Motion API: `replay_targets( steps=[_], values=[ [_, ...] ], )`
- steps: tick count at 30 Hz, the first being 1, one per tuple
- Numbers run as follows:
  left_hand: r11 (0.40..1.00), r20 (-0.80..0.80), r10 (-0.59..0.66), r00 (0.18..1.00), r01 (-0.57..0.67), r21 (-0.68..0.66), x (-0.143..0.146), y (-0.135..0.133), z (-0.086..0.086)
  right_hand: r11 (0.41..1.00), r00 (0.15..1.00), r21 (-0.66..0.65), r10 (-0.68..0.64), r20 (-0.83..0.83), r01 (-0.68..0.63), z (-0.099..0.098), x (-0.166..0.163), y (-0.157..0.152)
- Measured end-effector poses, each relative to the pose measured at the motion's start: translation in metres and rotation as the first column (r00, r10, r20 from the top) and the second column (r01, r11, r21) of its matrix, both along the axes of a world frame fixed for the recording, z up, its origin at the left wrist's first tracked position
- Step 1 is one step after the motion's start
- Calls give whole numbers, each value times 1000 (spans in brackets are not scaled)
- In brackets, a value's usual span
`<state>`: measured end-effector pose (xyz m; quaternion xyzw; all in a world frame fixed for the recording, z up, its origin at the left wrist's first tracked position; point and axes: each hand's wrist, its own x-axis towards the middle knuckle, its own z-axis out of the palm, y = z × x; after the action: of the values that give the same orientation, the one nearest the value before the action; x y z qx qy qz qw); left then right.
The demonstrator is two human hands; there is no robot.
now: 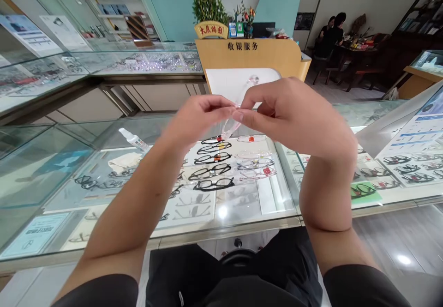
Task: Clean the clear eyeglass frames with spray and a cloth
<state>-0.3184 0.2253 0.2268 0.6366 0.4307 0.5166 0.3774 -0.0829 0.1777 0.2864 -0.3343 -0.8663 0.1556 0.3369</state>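
Note:
Above the glass display counter, both my hands meet and pinch a pair of eyeglasses (230,127) with a clear, pinkish frame. My left hand (195,118) has its thumb and forefinger closed on the glasses from the left. From the right, my right hand (294,113) bends down at the wrist, its thumb and fingers closed at the same spot. The fingers cover much of the frame. Below them lies a column of black-framed glasses (214,184), several in all. Beside it is a column of clear and pink glasses (255,164), some with red tags.
On the glass counter (228,221) stand a white spray bottle (133,139) and a beige cloth (124,162) at the left. A folded leaflet (411,117) stands at the right. Beyond is a wooden cashier desk (252,57); two people (330,34) sit at a far table.

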Motion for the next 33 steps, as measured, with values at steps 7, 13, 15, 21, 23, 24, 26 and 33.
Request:
replay_targets(
  steps=[7,13,15,21,23,24,26,33],
  values=[
    [989,157,-3,988,-21,147,-49,-16,3,992,936,-35,104,-337,-123,-18,-36,18],
    [989,275,-11,961,-29,143,-58,-19,13,974,815,-39,163,-556,-221,-48,-84,37],
    [990,275,-40,961,1,140,-58,-20,13,977,781,-16,161,-604,-214,-56,-93,39],
    [988,281,-121,952,89,125,-54,-18,6,986,749,12,136,-648,-169,-66,-98,45],
    [988,284,-136,949,108,113,-53,-17,5,984,743,22,150,-652,-179,-66,-96,46],
    [987,282,-144,949,117,109,-52,-17,5,982,740,25,157,-654,-186,-66,-95,47],
    [986,270,-153,951,128,109,-52,-16,5,982,742,22,155,-653,-185,-65,-93,48],
    [984,206,-124,971,94,150,-54,-14,3,988,765,48,142,-628,-144,-61,-89,48]
  ],
)
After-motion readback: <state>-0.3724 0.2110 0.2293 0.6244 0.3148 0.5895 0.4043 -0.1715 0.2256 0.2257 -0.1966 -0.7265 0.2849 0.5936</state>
